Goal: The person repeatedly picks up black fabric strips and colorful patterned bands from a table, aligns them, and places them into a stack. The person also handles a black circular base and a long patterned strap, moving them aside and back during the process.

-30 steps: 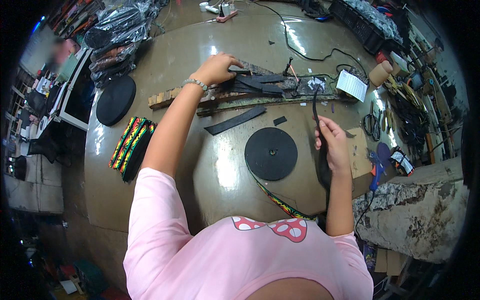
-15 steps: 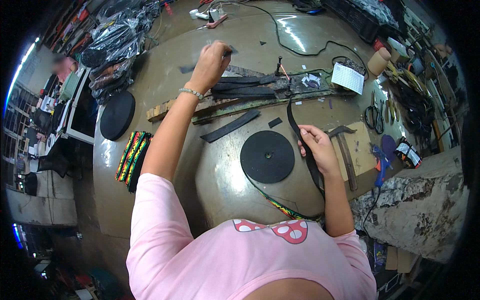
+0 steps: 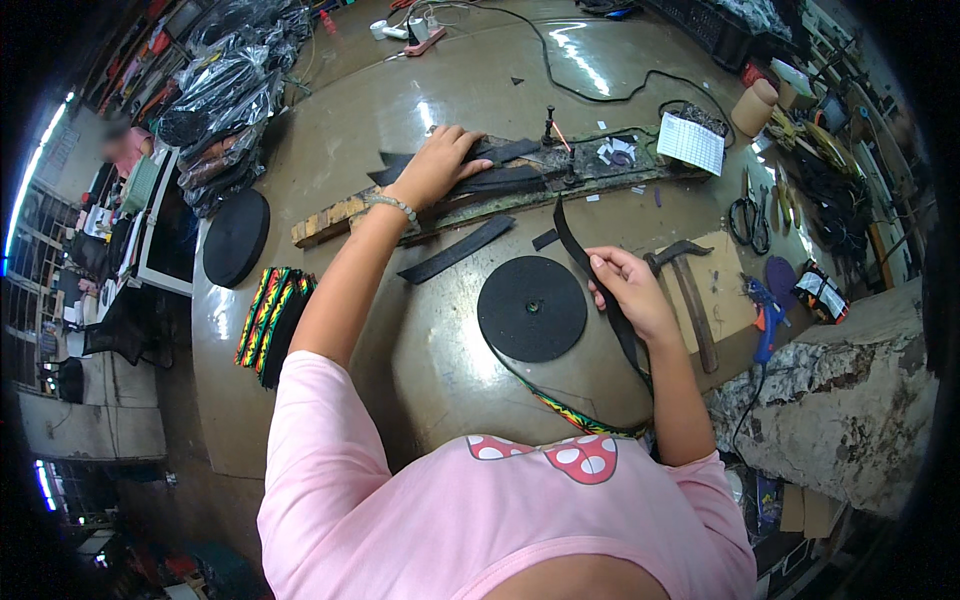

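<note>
My right hand (image 3: 634,290) pinches a black webbing strap (image 3: 574,238), whose free end points up and away. The strap runs down past my wrist towards a webbing roll (image 3: 532,318), which lies flat with a black face. Its trailing length (image 3: 562,410) shows a red, yellow and green pattern. My left hand (image 3: 442,165) rests palm down, fingers stretched out, on a pile of cut black strips (image 3: 505,180). Those strips lie along a long wooden board (image 3: 322,222). A separate black strip (image 3: 456,250) and a small black piece (image 3: 545,239) lie nearer me.
At the board's right part stands a thin upright rod (image 3: 549,125) beside paper scraps (image 3: 615,152). To the right are a hammer (image 3: 692,312), a blue glue gun (image 3: 767,320) and scissors (image 3: 741,225). Another black roll (image 3: 236,238) and patterned webbing (image 3: 270,320) sit left.
My left hand has come down from above the board onto the strips, and its fingers have spread. My right hand keeps its hold on the strap with little movement.
</note>
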A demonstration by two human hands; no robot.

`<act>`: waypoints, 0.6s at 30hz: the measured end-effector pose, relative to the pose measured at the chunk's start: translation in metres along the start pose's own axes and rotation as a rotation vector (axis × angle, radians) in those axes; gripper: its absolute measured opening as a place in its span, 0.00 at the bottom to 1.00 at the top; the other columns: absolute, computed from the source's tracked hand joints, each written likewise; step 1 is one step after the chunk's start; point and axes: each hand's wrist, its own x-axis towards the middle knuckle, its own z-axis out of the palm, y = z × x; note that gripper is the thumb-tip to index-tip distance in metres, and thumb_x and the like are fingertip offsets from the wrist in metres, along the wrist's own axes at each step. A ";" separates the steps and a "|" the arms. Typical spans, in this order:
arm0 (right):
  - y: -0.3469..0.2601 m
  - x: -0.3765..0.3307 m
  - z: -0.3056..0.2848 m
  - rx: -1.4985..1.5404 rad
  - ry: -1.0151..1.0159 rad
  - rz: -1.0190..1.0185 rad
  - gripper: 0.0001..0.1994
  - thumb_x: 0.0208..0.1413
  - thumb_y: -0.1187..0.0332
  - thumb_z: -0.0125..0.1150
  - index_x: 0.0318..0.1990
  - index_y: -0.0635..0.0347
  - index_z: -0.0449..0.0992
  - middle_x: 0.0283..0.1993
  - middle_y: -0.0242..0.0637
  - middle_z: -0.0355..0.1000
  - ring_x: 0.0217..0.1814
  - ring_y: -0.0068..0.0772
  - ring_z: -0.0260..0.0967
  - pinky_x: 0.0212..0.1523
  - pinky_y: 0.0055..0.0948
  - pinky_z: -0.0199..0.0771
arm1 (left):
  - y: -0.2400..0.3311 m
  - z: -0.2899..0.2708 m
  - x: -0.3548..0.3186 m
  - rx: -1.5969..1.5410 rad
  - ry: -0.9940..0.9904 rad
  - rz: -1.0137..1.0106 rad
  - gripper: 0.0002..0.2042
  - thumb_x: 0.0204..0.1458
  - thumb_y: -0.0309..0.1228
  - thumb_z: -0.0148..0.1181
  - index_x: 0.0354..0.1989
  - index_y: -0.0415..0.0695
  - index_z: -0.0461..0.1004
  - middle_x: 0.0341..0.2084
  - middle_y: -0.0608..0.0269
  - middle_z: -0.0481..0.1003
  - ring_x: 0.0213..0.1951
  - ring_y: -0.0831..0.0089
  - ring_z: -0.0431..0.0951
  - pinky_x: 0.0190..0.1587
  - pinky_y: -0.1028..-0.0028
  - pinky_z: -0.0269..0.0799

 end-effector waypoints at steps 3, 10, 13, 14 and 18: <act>0.001 0.000 -0.001 0.006 -0.007 0.003 0.14 0.60 0.64 0.51 0.48 0.65 0.70 0.28 0.28 0.68 0.23 0.14 0.61 0.25 0.14 0.63 | 0.007 0.000 0.004 0.048 0.025 -0.093 0.16 0.54 0.38 0.52 0.46 0.40 0.69 0.36 0.51 0.69 0.39 0.55 0.70 0.44 0.62 0.66; 0.003 0.001 -0.002 -0.007 -0.054 -0.013 0.14 0.61 0.64 0.50 0.48 0.64 0.69 0.28 0.28 0.67 0.23 0.13 0.62 0.25 0.14 0.63 | 0.025 -0.023 0.023 -0.141 0.071 -0.256 0.29 0.47 0.52 0.59 0.46 0.37 0.68 0.38 0.47 0.70 0.43 0.54 0.71 0.46 0.63 0.67; 0.004 0.002 -0.001 -0.041 -0.049 0.023 0.14 0.60 0.63 0.51 0.48 0.63 0.70 0.28 0.27 0.67 0.23 0.14 0.62 0.25 0.15 0.63 | 0.035 -0.021 0.028 -0.114 -0.175 -0.277 0.39 0.35 0.59 0.64 0.44 0.33 0.69 0.40 0.44 0.70 0.44 0.52 0.71 0.48 0.64 0.67; 0.005 0.002 -0.001 -0.047 -0.054 0.013 0.14 0.60 0.63 0.52 0.48 0.63 0.70 0.28 0.27 0.67 0.24 0.14 0.62 0.25 0.15 0.63 | 0.038 -0.017 0.028 -0.106 -0.259 -0.282 0.40 0.33 0.60 0.65 0.43 0.32 0.70 0.40 0.42 0.69 0.45 0.51 0.71 0.48 0.64 0.68; 0.005 0.001 -0.001 -0.059 -0.050 0.021 0.15 0.60 0.62 0.52 0.48 0.63 0.70 0.28 0.28 0.67 0.24 0.14 0.62 0.25 0.15 0.63 | 0.038 -0.004 0.024 -0.136 -0.175 -0.296 0.31 0.41 0.52 0.63 0.39 0.31 0.72 0.39 0.41 0.69 0.43 0.47 0.71 0.47 0.61 0.67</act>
